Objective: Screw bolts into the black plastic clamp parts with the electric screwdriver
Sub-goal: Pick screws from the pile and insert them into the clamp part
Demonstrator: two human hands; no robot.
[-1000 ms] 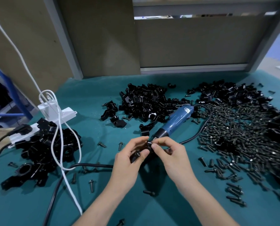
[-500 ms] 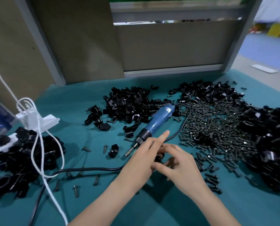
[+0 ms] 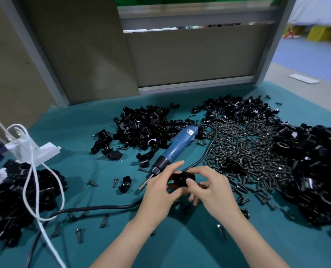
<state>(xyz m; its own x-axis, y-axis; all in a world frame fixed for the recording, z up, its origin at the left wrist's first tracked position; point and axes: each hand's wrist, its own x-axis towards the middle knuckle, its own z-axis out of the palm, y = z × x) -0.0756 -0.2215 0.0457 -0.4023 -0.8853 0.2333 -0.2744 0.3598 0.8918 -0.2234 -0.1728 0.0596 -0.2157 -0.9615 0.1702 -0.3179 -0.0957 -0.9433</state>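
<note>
Both my hands hold one black plastic clamp part just above the teal mat. My left hand grips it from the left, its index finger stretched out over the top. My right hand pinches it from the right with thumb and fingers. The blue electric screwdriver lies on the mat just behind my hands, its bit pointing toward me and to the left. A wide spread of dark bolts lies to the right. Whether a bolt sits in the held part is hidden.
Heaps of black clamp parts lie at the back centre, far right and left. A single clamp piece and loose bolts dot the teal mat. White power strip, white cord and black cable cross the left.
The camera has swung right and up. My hands have turned the clamp part between them, and it now shows plainly between the fingers. The screwdriver has stayed on the mat.
</note>
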